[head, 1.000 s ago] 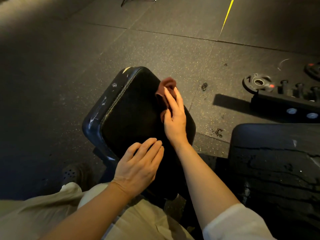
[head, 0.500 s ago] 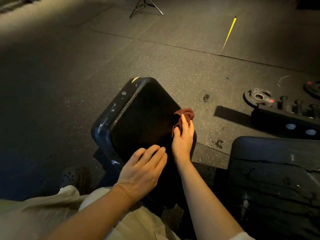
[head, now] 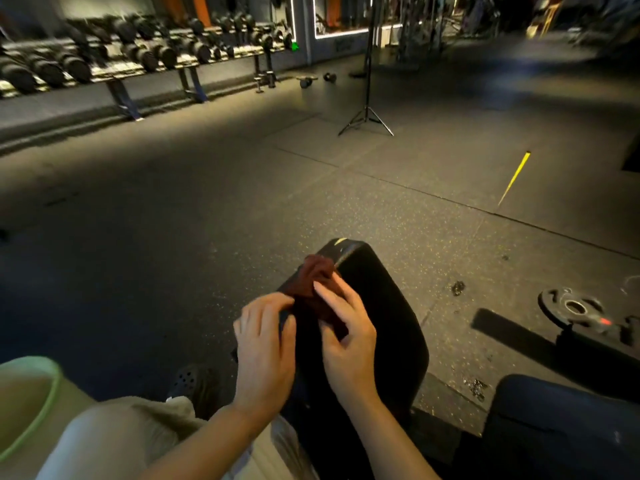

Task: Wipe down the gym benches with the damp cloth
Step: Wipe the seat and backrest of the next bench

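Note:
A black padded bench pad (head: 381, 306) stands in front of me, its far corner scuffed. A dark red cloth (head: 313, 282) lies bunched over the pad's upper left edge. My right hand (head: 346, 337) holds the cloth, fingers curled round its lower part. My left hand (head: 265, 344) is at the pad's left edge with its fingertips curled on the cloth's left side. A second dark bench pad (head: 561, 417) sits at the lower right.
A green-rimmed bucket (head: 31, 403) is at the lower left beside my knee. A weight plate (head: 571, 308) and dark bar lie on the floor at right. A tripod stand (head: 366, 112) and dumbbell rack (head: 131, 57) stand farther off.
The view has tilted up to show the gym. My right hand has brought the cloth from the pad's right edge to its upper left edge, and my left hand has come up onto the cloth.

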The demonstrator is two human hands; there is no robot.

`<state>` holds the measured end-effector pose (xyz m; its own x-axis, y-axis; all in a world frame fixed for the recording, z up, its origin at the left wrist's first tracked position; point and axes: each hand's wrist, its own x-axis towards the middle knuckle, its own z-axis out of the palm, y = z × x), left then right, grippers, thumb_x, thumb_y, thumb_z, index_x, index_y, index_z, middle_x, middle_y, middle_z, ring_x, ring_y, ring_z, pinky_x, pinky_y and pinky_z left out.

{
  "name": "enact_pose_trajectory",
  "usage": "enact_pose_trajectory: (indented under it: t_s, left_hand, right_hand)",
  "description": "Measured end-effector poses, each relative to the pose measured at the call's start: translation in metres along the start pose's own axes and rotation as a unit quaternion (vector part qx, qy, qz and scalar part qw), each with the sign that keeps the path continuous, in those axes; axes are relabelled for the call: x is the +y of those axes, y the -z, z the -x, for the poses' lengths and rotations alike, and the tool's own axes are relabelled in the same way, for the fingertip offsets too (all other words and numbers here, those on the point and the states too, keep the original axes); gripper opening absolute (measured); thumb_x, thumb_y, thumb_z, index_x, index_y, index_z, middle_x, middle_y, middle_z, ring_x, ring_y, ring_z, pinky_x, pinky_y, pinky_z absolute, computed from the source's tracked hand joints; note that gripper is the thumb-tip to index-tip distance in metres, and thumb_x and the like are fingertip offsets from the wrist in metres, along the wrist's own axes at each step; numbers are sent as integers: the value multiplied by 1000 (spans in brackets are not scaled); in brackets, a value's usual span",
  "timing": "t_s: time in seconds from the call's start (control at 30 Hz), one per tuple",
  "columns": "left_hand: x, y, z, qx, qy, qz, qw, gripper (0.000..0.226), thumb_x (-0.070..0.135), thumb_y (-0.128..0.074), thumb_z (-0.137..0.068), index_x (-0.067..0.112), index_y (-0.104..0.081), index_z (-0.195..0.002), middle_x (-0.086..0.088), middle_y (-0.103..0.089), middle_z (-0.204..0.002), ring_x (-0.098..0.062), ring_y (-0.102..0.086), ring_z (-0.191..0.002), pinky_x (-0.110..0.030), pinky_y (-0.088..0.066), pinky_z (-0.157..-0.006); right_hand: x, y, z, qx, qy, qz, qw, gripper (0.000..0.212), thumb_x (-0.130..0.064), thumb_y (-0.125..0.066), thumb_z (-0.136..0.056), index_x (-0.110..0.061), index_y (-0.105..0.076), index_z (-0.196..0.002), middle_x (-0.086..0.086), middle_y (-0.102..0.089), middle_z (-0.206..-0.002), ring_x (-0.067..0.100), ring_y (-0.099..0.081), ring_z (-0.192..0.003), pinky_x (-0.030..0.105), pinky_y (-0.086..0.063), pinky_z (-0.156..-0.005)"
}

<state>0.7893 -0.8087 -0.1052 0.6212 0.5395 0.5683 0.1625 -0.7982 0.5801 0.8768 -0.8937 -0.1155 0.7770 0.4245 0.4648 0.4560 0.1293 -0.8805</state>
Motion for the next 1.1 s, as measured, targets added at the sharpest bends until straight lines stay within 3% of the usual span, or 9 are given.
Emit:
enact_pose_trajectory:
  t_s: [0.13, 0.23, 0.33, 0.43, 0.5, 0.63, 0.8, 0.93, 1.1]
  left_hand:
    - [15, 12, -36, -56, 35, 181, 981, 42, 29, -44, -98, 26, -41, -140, 10, -47, -133, 3, -47, -123, -12, -38, -99]
    - [16, 12, -60, -89, 99, 290, 948, 47, 25, -50, -96, 33, -40, -142, 10, -47, -136, -6, -49, -127, -33, -44, -105]
    - [1, 16, -84, -6, 132, 239, 962, 44, 12, -54, -95, 28, -50, -135, 7, -52, -131, -9, -52, -123, -45, -45, -105]
    - [-9, 18, -114, 15, 109, 175, 978, 44, 9, -56, -93, 27, -48, -132, 15, -48, -126, -2, -48, -119, -37, -41, -106]
    - [-10, 9, -130, -73, 64, 152, 984, 43, 10, -56, -94, 30, -49, -131, 19, -46, -126, -3, -46, -118, -36, -41, -106]
    - [-12, -24, -135, -304, -20, 46, 951, 38, 13, -55, -96, 28, -56, -131, 11, -46, -139, -4, -42, -128, -26, -30, -113]
    - [-15, -47, -159, -296, -6, -3, 955, 43, 11, -60, -93, 27, -56, -132, 9, -47, -139, -6, -42, -128, -18, -26, -105]
    - [-10, -63, -169, -282, -11, -3, 959, 36, 10, -63, -90, 25, -63, -123, 6, -52, -130, -11, -49, -121, -28, -34, -110]
    - [-37, -8, -140, -344, -21, 85, 935, 31, 10, -69, -85, 31, -67, -107, 16, -51, -123, 1, -49, -119, -25, -39, -106]
  right_hand:
    - [-22, -6, -17, 26, -33, -98, 994, 55, 0, -71, -78, -23, -54, -124, 2, -59, -121, 16, -60, -113, 37, -52, -93]
    - [-26, -7, -31, -55, 8, -84, 995, 50, -9, -68, -80, -21, -56, -128, -5, -59, -127, 12, -54, -122, 37, -48, -100]
    - [-13, 2, -44, -100, 12, 14, 995, 44, -35, -59, -81, -33, -59, -125, -18, -56, -131, 0, -44, -127, 31, -37, -108]
    - [18, 16, -57, 40, -41, 116, 992, 36, -30, -63, -82, -27, -64, -118, -10, -60, -122, 7, -50, -118, 43, -40, -104]
    - [31, 21, -70, 69, -85, 165, 980, 39, -24, -65, -86, -18, -61, -124, -3, -56, -128, 15, -47, -122, 46, -37, -106]
    - [39, 18, -87, 3, -119, 176, 977, 43, -10, -52, -95, -15, -50, -139, 0, -45, -146, 14, -35, -138, 32, -24, -116]
    - [54, 11, -83, 0, -80, 239, 968, 51, -5, -53, -93, -17, -46, -142, -4, -40, -150, 8, -31, -140, 36, -24, -118]
    - [55, 14, -86, 11, -73, 249, 966, 49, -5, -55, -91, -20, -52, -138, -8, -45, -146, 6, -36, -137, 40, -29, -116]
    - [55, 24, -86, -19, -68, 245, 967, 50, -3, -59, -88, -20, -55, -136, -9, -46, -145, 9, -38, -136, 33, -27, -116]
